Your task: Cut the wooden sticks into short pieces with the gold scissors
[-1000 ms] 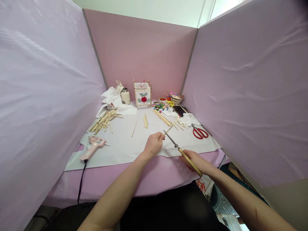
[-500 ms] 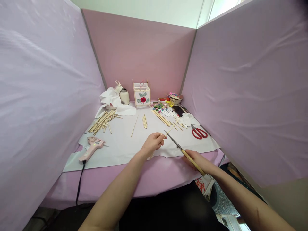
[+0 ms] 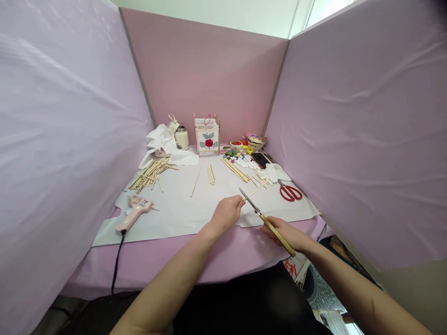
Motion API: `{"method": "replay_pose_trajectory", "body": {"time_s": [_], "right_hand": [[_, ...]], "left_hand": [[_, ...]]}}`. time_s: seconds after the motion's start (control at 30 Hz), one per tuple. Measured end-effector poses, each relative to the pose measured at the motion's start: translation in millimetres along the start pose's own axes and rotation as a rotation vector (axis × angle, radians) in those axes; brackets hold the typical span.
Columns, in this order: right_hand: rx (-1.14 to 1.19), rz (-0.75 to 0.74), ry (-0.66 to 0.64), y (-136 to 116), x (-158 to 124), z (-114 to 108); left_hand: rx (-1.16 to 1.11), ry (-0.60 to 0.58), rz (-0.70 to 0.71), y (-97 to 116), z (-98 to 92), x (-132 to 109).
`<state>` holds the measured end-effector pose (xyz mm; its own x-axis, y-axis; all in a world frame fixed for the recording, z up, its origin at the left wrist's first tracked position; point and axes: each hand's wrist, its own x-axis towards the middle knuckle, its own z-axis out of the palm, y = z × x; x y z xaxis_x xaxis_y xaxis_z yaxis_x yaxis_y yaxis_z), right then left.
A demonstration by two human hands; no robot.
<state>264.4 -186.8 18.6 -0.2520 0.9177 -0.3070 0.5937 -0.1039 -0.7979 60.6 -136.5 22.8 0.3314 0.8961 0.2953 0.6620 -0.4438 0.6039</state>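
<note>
My left hand (image 3: 227,213) is closed around one end of a thin wooden stick (image 3: 257,190), which slants away to the upper right. In my right hand (image 3: 283,233) is a pair of shears (image 3: 278,236) with long yellowish handles and narrow dark blades. The blades point up and left and meet the stick just beyond my left fingertips. Whether they close on it I cannot tell. Fingers of my right hand are partly hidden under the handles. A single stick (image 3: 196,180) and a small group of short sticks (image 3: 211,175) lie on the white sheet (image 3: 181,211) ahead.
At left are a stick pile (image 3: 151,175) and a pink glue gun (image 3: 134,213) with a black cord. A lantern with a rose (image 3: 208,136) and a jar (image 3: 182,138) stand at the back. Red-handled scissors (image 3: 290,192), longer sticks (image 3: 235,170) and markers (image 3: 247,162) lie right.
My left hand has turned and shifted slightly right and down. The stick now leans lower toward the right, its held end closer to the blades. The shears have barely moved.
</note>
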Motion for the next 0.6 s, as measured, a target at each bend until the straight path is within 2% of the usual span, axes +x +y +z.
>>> {"method": "replay_pose_trajectory", "body": {"time_s": [0.17,0.33,0.4,0.47,0.6], "right_hand": [[-0.007,-0.012,0.017,-4.5,-3.9,-1.6],[-0.033,-0.026,0.024,-5.0,-5.4,-0.6],[-0.050,-0.036,0.017,-5.8,-5.4,-0.9],[-0.075,-0.062,0.008,-5.9,-5.5,-2.5],[-0.122,-0.141,-0.015,-1.8,-5.5,-7.8]], "left_hand": [[0.045,0.002,0.045,3.3,1.6,-2.6],[-0.012,0.027,-0.007,3.7,1.0,-1.7],[-0.129,0.021,-0.053,2.6,-0.2,-0.4],[-0.312,-0.038,-0.127,1.3,-2.5,0.9],[-0.765,-0.284,-0.296,0.5,-9.6,2.0]]}}
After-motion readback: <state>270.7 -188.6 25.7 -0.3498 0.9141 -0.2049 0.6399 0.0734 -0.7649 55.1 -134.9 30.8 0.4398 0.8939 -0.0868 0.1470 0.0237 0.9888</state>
